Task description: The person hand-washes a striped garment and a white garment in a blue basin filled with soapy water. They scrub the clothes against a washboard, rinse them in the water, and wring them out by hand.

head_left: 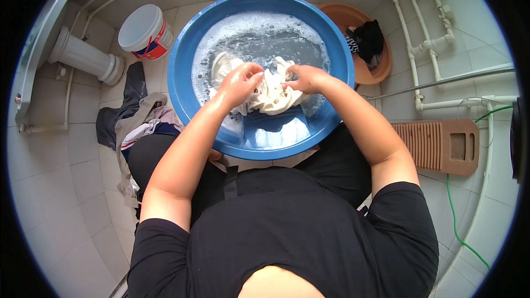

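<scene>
A bunched wet white garment [271,95] lies in the soapy water of a large round blue basin [178,77] in front of me. On its left side my left hand [242,84] is closed, fingers curled into the fabric. From the right, my right hand [307,79] grips the same cloth between thumb and fingers. A short gap separates the two hands, with folds of the garment between them. The fingertips are partly hidden by the cloth. White suds [251,22] float over the far and left parts of the water.
A white bucket [144,28] stands at the far left beside a white pedestal [88,58]. Clothes [144,111] are piled left of the basin. An orange-brown tub [380,67] holds dark clothing [369,38]. A brown washboard [436,146], a green hose [455,215] and white pipes [408,38] are right.
</scene>
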The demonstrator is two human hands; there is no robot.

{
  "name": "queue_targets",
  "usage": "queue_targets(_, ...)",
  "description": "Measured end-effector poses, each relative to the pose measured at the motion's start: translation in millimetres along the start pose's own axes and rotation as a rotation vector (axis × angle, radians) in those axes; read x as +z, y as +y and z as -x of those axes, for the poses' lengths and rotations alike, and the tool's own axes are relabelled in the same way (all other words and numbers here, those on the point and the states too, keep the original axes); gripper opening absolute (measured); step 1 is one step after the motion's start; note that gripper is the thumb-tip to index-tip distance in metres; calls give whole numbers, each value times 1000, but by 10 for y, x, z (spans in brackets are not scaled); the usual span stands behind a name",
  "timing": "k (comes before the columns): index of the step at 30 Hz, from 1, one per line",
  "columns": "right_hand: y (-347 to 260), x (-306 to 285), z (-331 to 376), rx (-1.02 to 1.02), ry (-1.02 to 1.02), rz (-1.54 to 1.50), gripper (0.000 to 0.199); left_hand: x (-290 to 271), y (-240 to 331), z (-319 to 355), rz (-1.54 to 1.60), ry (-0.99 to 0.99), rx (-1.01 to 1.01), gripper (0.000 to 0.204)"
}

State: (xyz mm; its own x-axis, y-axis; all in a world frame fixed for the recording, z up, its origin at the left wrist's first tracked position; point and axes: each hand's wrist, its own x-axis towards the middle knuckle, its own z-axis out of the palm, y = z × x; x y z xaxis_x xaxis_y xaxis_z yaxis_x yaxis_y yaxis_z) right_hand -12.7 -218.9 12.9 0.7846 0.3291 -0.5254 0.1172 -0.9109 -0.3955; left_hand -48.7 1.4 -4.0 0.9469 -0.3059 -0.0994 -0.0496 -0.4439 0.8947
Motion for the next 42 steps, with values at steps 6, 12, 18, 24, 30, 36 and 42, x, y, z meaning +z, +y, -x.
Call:
queue_targets(6,-18,9,131,-313,126,127,30,-180,-71,5,-602,-3,100,38)
queue_targets(12,43,47,75,-408,-6,-175,72,-551,259,132,-714,-353,-87,28)
queue_targets(18,-114,-5,98,-339,-116,234,68,-819,58,178,941,-61,-126,22)
queue_targets(24,4,-315,-62,-463,181,-568,30,-678,-124,-38,1459,345,-505,44)
queue_targets(30,174,121,-668,22,330,-325,67,-171,-349,-227,1350,181,-608,42)
queue_targets(36,64,116,-1071,227,127,-28,60,-100,-619,-327,1079,534,-601,26)
queue_targets(42,-242,222,-1277,-88,441,44,33,-210,-557,-377,1524,355,-306,34)
